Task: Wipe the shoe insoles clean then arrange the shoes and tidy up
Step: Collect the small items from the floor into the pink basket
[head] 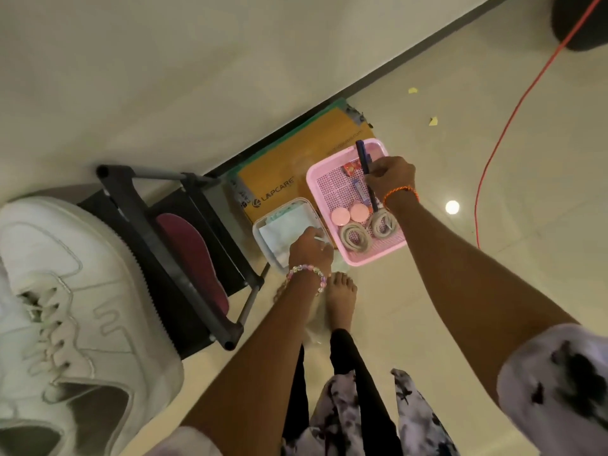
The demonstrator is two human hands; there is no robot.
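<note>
The right hand (390, 179) grips a dark brush (365, 169) over the pink tray's (353, 258) far edge, likely stowing it, while the left hand (309, 246) pinches a wipe (284, 230) inside the clear tub (263, 240)

One white shoe (65, 311) stands well left of my left hand (309, 246). One maroon insole (194, 258) lies on one black rack (171, 245), between that shoe and my left hand. One clear box (263, 225) of wipes sits under my left hand. One pink tray (332, 225) sits under my right hand (390, 179); in it I count two coiled laces (357, 236), two round pink lids (348, 213) and one dark pen (363, 159). Beyond both hands: one brown carton (296, 159), two yellow scraps (433, 121), one red cable (513, 110).
</note>
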